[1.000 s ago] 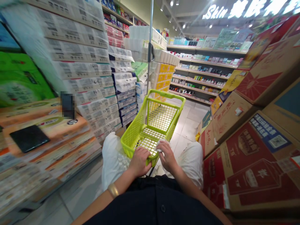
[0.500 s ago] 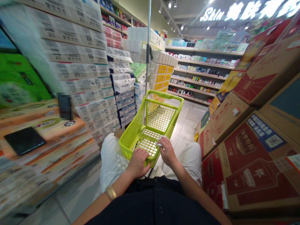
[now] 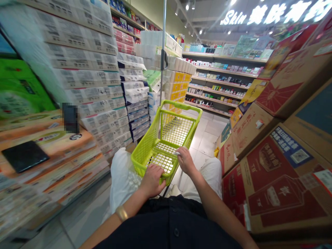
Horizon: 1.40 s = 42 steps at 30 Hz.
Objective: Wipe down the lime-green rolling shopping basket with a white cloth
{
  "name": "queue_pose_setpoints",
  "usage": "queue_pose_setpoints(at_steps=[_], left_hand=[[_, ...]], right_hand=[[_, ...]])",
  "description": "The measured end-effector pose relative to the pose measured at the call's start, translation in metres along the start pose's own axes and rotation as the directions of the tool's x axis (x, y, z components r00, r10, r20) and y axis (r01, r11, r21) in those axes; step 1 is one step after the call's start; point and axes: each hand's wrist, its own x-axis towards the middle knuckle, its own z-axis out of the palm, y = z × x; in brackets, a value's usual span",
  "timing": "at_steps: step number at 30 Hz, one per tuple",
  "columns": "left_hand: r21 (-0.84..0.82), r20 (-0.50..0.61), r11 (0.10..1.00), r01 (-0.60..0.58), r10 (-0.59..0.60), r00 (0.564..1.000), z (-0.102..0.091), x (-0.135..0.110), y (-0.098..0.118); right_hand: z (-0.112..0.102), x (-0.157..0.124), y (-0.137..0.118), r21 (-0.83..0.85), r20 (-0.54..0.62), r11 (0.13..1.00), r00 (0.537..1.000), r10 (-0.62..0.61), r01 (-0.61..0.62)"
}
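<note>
A lime-green plastic shopping basket (image 3: pixel 145 152) with lattice sides stands between my knees, its handle frame (image 3: pixel 181 105) at the far end. My left hand (image 3: pixel 153 180) is wrapped over the basket's near rim, thumb on the outer side. At the right-hand rim, my right hand (image 3: pixel 185 161) is closed around a small white tissue (image 3: pixel 176 153); only a bit of the tissue sticks out past the fingers. Whether the tissue touches the rim is hard to make out. Through the mesh, the basket floor shows nothing lying on it.
Wrapped packs of paper (image 3: pixel 85 79) are stacked high on the left. Orange packs (image 3: pixel 88 145) in front of them carry a flat black item (image 3: pixel 25 156). Cardboard cartons (image 3: pixel 280 173) crowd the right side. A metal pole (image 3: pixel 163 38) rises behind the basket, and stocked shelves (image 3: pixel 220 77) line the back.
My right hand has moved slightly up and away along the right-hand rim with the tissue. My left hand keeps its hold on the near rim.
</note>
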Motion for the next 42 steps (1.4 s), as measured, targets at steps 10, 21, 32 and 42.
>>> queue_pose_setpoints(at_steps=[10,21,32,42], left_hand=[[-0.012,-0.008,1.000,-0.020,0.020,1.000,0.002,-0.006,-0.003],[0.005,-0.014,1.000,0.002,-0.002,1.000,0.003,-0.001,0.001],[0.009,-0.017,1.000,0.004,-0.004,1.000,0.003,0.002,0.002],[0.011,-0.031,1.000,-0.023,0.023,0.999,0.004,-0.007,0.000]], right_hand=[[0.010,-0.046,-0.040,0.035,0.133,0.988,0.979,-0.156,0.153],[0.014,-0.045,-0.039,0.053,0.064,0.994,0.993,-0.102,0.099],[-0.001,-0.001,-0.008,0.040,0.011,0.999,1.000,0.005,-0.005],[0.014,-0.058,-0.051,0.075,0.115,0.987,0.982,-0.151,0.143]])
